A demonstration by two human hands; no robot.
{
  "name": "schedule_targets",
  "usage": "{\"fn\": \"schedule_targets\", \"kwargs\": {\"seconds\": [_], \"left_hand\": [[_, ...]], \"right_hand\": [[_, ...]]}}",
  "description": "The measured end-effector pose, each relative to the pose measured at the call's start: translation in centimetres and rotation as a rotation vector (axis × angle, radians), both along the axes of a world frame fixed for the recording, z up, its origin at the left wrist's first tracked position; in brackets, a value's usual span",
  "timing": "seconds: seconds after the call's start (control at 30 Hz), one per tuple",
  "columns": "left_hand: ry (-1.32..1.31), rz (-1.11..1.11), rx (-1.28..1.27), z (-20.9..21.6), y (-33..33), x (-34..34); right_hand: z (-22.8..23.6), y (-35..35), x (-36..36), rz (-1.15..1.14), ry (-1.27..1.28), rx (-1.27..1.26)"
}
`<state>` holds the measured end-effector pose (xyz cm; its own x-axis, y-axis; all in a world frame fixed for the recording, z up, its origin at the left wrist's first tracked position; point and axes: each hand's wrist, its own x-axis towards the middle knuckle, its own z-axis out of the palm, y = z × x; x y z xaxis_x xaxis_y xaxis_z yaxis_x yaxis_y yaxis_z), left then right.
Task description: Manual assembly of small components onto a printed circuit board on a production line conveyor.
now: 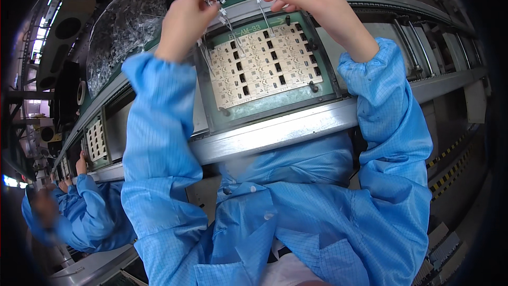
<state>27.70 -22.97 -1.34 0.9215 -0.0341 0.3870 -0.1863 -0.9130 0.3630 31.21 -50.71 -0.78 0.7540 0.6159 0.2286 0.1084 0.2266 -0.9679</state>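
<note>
Boards (257,68) lie beneath, left hand (184,20) narrow at white-headed leads (223,12), right hand (316,1) half-open, grips unclear.

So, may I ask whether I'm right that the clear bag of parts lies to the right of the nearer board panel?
Not quite: the head view shows the clear bag of parts to the left of the nearer board panel.

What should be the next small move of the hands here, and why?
Perhaps gently check with the left hand that the white-headed part is seated: it slants down over the pale board panel, close to that hand, and the view does not show whether its lower end is inserted.
</note>
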Motion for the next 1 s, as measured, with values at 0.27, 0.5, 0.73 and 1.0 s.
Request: {"fn": "schedule_targets", "kwargs": {"seconds": [0.27, 0.5, 0.73, 1.0], "left_hand": [[-0.093, 0.072, 0.168, -1.2, 3.3, 8.9], [-0.291, -0.46, 0.098, 1.2, -1.6, 10.7], [-0.006, -0.037, 0.716, -0.8, -5.3, 13.9], [-0.172, -0.118, 0.099, 1.2, -2.4, 13.9]], "right_hand": [[-1.6, -0.6, 1.1, -0.056, -0.288, -0.123], [-0.2, -0.4, 0.1, -0.102, -0.074, -0.021], [0.3, -0.5, -0.5, -0.473, -0.292, -0.237], [-0.8, -0.3, 0.6, -0.328, -0.322, -0.259]]}}
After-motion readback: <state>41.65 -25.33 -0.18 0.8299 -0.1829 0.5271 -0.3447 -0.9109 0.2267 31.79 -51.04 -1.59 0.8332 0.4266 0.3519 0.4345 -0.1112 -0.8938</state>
